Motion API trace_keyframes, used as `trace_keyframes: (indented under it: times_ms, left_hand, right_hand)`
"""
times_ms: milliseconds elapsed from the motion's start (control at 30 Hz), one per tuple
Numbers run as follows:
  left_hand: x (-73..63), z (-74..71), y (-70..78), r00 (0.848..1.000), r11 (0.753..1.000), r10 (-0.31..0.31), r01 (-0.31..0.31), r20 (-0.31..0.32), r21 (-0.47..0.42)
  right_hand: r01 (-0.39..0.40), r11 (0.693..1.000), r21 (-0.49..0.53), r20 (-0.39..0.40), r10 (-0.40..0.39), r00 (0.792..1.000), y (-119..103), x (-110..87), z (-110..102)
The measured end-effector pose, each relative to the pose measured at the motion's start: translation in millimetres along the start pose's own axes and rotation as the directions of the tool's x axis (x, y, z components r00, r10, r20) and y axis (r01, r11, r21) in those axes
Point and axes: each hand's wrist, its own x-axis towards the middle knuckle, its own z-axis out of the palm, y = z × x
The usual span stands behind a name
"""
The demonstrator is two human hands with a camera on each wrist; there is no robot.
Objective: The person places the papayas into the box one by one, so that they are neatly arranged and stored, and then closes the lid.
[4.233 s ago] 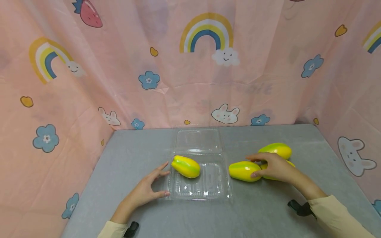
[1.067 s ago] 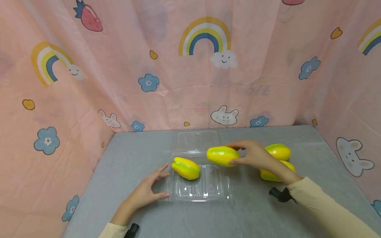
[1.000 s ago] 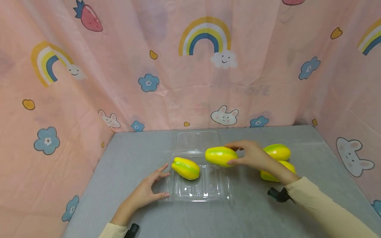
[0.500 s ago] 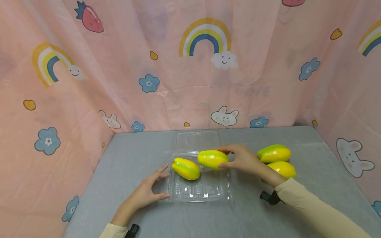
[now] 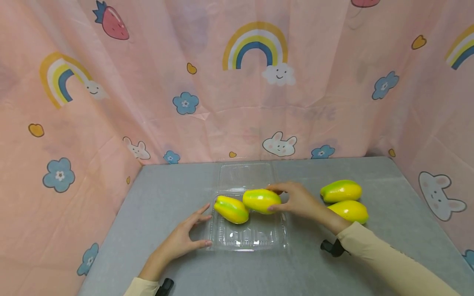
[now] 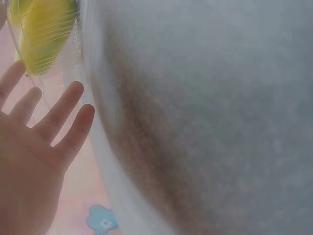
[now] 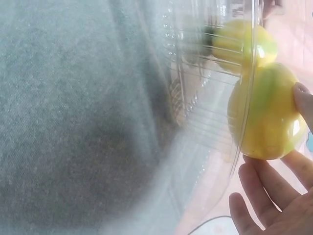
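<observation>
In the head view a clear plastic clamshell box (image 5: 255, 236) lies unfolded on the table. A yellow-green papaya (image 5: 231, 209) rests in its left part. My right hand (image 5: 301, 202) grips a second papaya (image 5: 261, 201) between thumb and fingers, in the back right part of the box. The right wrist view shows that papaya (image 7: 266, 115) behind the clear wall, held by the right hand (image 7: 279, 200). At the box's left edge is my left hand (image 5: 181, 236), fingers spread and thumb apart. Its spread fingers also show in the left wrist view, where the left hand (image 6: 34, 156) holds nothing.
Two more papayas, a rear one (image 5: 341, 191) and a front one (image 5: 349, 211), lie right of the box, near my right forearm. The box's lid (image 5: 246, 174) lies flat toward the back. A pink patterned curtain (image 5: 237, 123) surrounds the grey table (image 5: 170, 185).
My right hand took a papaya from the group at the right, carried it left over the box and lowered it beside the first papaya. The left hand has stayed at the box's left edge.
</observation>
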Motion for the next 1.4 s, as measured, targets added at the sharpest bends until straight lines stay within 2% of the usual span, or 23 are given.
trace_keyframes:
  times_ms: [600,933,1400]
  left_hand:
    - [1.7,0.2,-0.7,1.000,1.000,0.006,-0.006,-0.006,0.006]
    - [0.4,0.4,0.8,1.000,1.000,0.022,-0.022,-0.006,0.010]
    - [0.2,0.4,2.4,1.000,1.000,-0.001,0.001,-0.001,-0.001]
  right_hand:
    - [-0.030,0.998,-0.057,0.010,0.031,0.999,-0.9,5.7,4.4]
    - [0.009,0.996,-0.091,0.003,-0.009,1.000,-2.1,6.2,4.3]
    - [0.020,0.993,-0.118,-0.021,-0.023,1.000,-0.4,5.7,7.7]
